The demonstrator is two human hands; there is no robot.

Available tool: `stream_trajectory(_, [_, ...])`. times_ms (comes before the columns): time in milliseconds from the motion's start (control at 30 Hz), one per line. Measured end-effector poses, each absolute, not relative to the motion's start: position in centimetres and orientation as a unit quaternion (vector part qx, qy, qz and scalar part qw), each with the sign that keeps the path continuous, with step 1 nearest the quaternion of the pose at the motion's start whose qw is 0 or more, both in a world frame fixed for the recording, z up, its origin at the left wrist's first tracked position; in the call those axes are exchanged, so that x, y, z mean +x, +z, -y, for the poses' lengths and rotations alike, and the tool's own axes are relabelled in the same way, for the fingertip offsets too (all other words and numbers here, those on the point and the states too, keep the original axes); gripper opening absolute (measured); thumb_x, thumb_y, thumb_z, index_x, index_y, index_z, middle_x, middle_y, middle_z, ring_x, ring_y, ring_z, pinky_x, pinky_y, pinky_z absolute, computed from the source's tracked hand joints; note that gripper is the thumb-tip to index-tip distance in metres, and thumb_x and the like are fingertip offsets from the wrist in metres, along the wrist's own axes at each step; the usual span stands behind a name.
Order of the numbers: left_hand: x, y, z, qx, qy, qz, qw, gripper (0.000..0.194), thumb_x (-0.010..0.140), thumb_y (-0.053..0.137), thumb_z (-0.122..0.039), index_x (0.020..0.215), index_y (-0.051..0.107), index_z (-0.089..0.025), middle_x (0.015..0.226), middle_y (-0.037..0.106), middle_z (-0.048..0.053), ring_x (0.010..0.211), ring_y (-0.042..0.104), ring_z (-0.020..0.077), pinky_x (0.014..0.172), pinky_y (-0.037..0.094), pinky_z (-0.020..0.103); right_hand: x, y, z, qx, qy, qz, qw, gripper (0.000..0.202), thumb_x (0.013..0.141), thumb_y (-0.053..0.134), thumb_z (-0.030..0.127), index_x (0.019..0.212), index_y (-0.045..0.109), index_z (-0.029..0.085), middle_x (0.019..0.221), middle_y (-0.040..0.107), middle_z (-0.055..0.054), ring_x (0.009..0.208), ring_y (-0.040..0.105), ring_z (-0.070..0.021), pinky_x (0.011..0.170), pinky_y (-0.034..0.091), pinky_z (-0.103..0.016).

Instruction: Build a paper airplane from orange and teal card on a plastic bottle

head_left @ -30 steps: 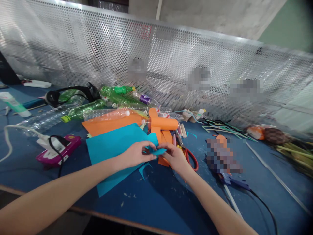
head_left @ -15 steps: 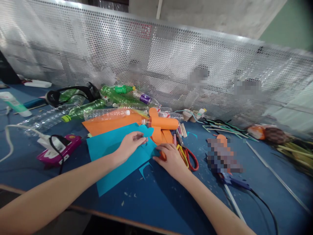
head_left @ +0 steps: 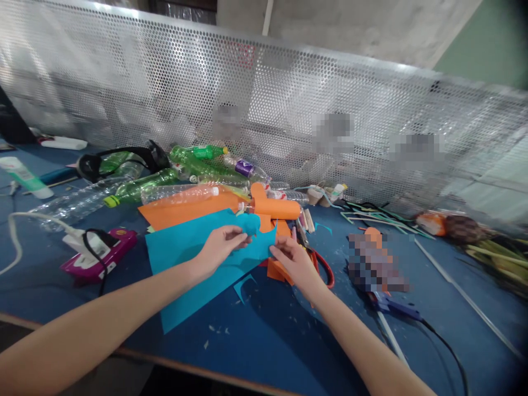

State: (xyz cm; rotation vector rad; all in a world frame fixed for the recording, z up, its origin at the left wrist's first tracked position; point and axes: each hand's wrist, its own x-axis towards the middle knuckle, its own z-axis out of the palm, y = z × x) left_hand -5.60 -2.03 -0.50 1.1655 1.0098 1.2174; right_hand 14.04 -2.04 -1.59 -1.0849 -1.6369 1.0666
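My left hand (head_left: 220,250) is closed, thumb against fingers, on a small blue paper cutout (head_left: 248,222) with a rounded edge. Under it lies a large blue paper sheet (head_left: 185,286), its right end lifted off the table. My right hand (head_left: 296,263) pinches that raised corner between thumb and fingers. Red-handled scissors (head_left: 325,267) lie just beyond the right hand, partly covered by it. Orange paper pieces (head_left: 278,270) sit beneath the lifted corner. Behind the sheet is a bottle wrapped in orange paper (head_left: 276,208). A curved blue scrap (head_left: 244,287) rests near the front.
Green and clear plastic bottles (head_left: 144,184) are heaped at the back left, against a perforated metal screen (head_left: 289,104). A magenta box (head_left: 101,256) with a white plug and cable stands left. At right are a blue glue gun (head_left: 396,305) with its cord and thin strips.
My right hand has lifted the blue sheet's right corner, uncovering more orange paper below. My left hand has shifted slightly, still on the small cutout.
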Motion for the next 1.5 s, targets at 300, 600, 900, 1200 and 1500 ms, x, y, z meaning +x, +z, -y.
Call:
stream_trajectory(300, [-4.8, -0.5, 2.9, 0.525, 0.471, -0.426, 0.567, 0.018, 0.069, 0.067, -0.028, 0.08, 0.059, -0.016, 0.077, 0.063, 0.001, 0.077, 0.063, 0.0175, 0.079, 0.051, 0.034, 13.9, -2.6, 1.9, -0.422, 0.459, 0.653, 0.43, 0.024, 0.074, 0.064, 0.041, 0.082, 0.057, 0.019, 0.08, 0.063, -0.003, 0.079, 0.06, -0.0174, 0.079, 0.048, -0.033])
stream_trajectory(600, [-4.8, -1.0, 2.8, 0.524, 0.467, -0.427, 0.57, 0.027, 0.07, 0.068, -0.032, 0.089, 0.059, -0.015, 0.078, 0.065, 0.003, 0.073, 0.064, 0.0174, 0.074, 0.052, 0.035, 13.6, -2.1, 2.2, -0.436, 0.523, 0.602, 0.417, 0.029, 0.07, 0.066, 0.043, 0.083, 0.053, 0.02, 0.061, 0.061, 0.003, 0.055, 0.058, -0.0131, 0.06, 0.051, -0.03])
stream_trajectory(900, [-5.0, -1.0, 2.5, 0.52, 0.476, -0.462, 0.538, 0.033, 0.067, 0.07, -0.03, 0.093, 0.057, -0.015, 0.083, 0.066, 0.004, 0.077, 0.064, 0.0197, 0.071, 0.051, 0.034, 13.5, -1.5, 2.7, -0.454, 0.471, 0.635, 0.411, 0.027, 0.07, 0.066, 0.043, 0.08, 0.055, 0.019, 0.071, 0.058, 0.001, 0.067, 0.058, -0.0136, 0.064, 0.05, -0.028])
stream_trajectory(1200, [-5.1, -1.4, 2.3, 0.545, 0.466, -0.444, 0.538, 0.03, 0.068, 0.067, -0.023, 0.095, 0.057, -0.016, 0.09, 0.067, 0.006, 0.088, 0.064, 0.022, 0.076, 0.05, 0.034, 13.5, -1.2, 2.8, -0.421, 0.504, 0.637, 0.403, 0.022, 0.073, 0.062, 0.038, 0.084, 0.052, 0.022, 0.067, 0.056, 0.004, 0.061, 0.053, -0.012, 0.062, 0.045, -0.026])
stream_trajectory(1500, [-5.0, -0.5, 2.5, 0.513, 0.484, -0.444, 0.552, 0.02, 0.076, 0.058, -0.024, 0.094, 0.055, -0.016, 0.092, 0.067, 0.008, 0.09, 0.065, 0.0221, 0.081, 0.049, 0.036, 13.7, -1.1, 2.5, -0.412, 0.566, 0.53, 0.478, 0.015, 0.063, 0.059, 0.019, 0.075, 0.051, 0.022, 0.074, 0.052, 0.005, 0.061, 0.051, -0.009, 0.06, 0.047, -0.024])
